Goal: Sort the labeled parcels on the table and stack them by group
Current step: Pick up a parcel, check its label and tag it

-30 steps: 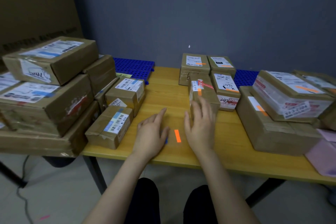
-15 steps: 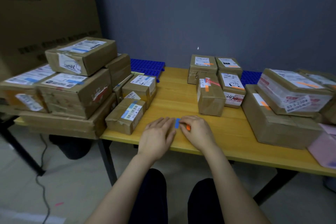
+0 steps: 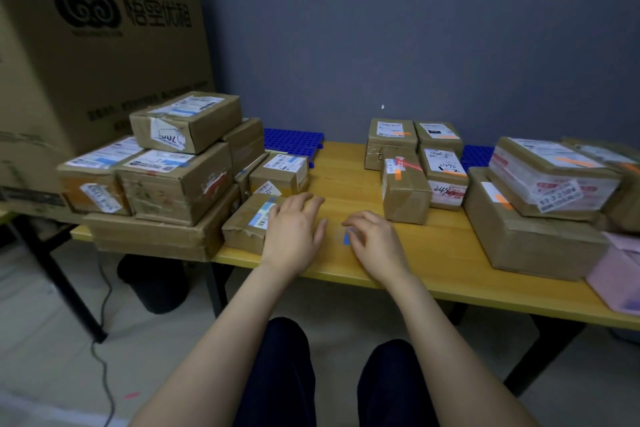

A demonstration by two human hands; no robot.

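Brown parcels with blue-marked labels are stacked at the table's left. Parcels with orange marks stand at the right and back middle. My left hand lies flat with straight fingers, over the right end of a small blue-labelled parcel at the front edge. My right hand rests on the table with curled fingers. A short blue strip lies at its fingertips; whether the hand pinches anything is hidden. A small orange-marked parcel stands just beyond it.
The yellow table shows bare wood between the two groups. Blue plastic grids lie at the back. A large printed carton stands at the left, a pink box at the right edge. A cable runs across the floor.
My left hand has slid left from the bare table onto the small blue-labelled parcel. My right hand stayed near the blue strip and curled its fingers; the orange strip is out of sight.
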